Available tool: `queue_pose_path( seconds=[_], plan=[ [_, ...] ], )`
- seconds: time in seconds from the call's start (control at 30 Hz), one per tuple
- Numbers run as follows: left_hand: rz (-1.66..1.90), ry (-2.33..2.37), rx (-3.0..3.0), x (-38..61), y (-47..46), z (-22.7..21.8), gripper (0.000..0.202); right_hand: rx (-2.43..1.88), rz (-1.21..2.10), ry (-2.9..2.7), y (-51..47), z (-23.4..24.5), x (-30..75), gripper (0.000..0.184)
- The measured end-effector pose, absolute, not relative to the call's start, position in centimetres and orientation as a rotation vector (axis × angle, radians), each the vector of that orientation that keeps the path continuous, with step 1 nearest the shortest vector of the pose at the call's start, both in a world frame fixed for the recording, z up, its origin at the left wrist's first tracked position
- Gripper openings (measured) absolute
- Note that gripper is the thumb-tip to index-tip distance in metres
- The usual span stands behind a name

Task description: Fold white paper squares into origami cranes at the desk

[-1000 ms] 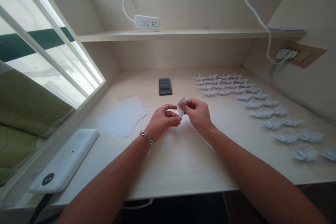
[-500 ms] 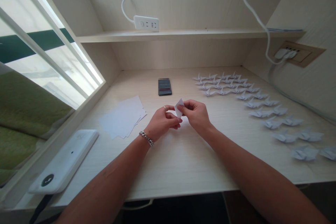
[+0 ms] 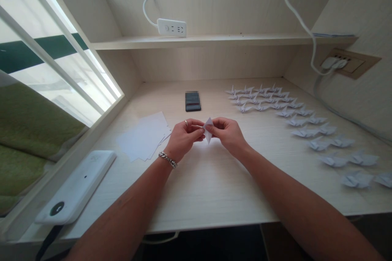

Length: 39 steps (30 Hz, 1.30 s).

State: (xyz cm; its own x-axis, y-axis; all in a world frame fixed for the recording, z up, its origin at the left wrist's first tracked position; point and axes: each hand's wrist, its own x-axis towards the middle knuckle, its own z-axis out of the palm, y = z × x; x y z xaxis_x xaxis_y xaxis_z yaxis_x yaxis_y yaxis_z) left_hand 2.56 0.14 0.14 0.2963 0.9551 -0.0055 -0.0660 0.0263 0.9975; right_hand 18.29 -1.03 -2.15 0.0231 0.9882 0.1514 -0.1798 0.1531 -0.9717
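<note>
A small folded white paper (image 3: 208,134), shaped like a narrow diamond, is held upright between my two hands above the desk. My left hand (image 3: 186,134) pinches its left edge between thumb and fingers. On the other side, my right hand (image 3: 226,131) grips it with the thumb across the front. Left of my hands lies a loose stack of white paper sheets (image 3: 143,135). Several folded paper cranes (image 3: 306,131) stand in rows on the right side of the desk.
Behind my hands lies a dark phone-like object (image 3: 192,101). A white power bank (image 3: 76,187) with a dark cable sits at the left edge. On the shelf (image 3: 214,41) rests a white power strip (image 3: 172,27); its cord runs to the wall socket (image 3: 352,63).
My left hand has shifted left and up, its fingers now pinching the paper's side. The paper has turned, showing a fuller diamond with its lower tip visible.
</note>
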Motion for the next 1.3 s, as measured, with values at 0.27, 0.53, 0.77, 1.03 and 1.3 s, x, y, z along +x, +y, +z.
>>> queue_pose_path(
  seconds=[0.27,0.53,0.77,1.03,1.3],
  plan=[
    [1.061,1.016,1.272,2.6,0.2,0.2,0.016,-0.925,1.436,-0.959,-1.3,-1.0,18.6,0.016],
    [1.079,0.959,1.147,2.6,0.3,-0.1,0.024,-1.025,1.253,-1.007,-1.1,-1.6,18.5,0.024],
    [0.923,1.036,1.317,3.1,0.2,-0.7,0.027,-1.037,1.14,-1.001,-0.9,-2.0,18.4,0.03],
    [1.062,1.108,1.653,2.6,1.0,-1.8,0.02,-1.125,1.211,-1.18,-1.1,-1.6,18.3,0.033],
    [0.984,1.184,1.829,2.6,0.3,-0.9,0.024,-1.159,1.04,-1.291,-1.2,-2.0,18.4,0.021]
  ],
)
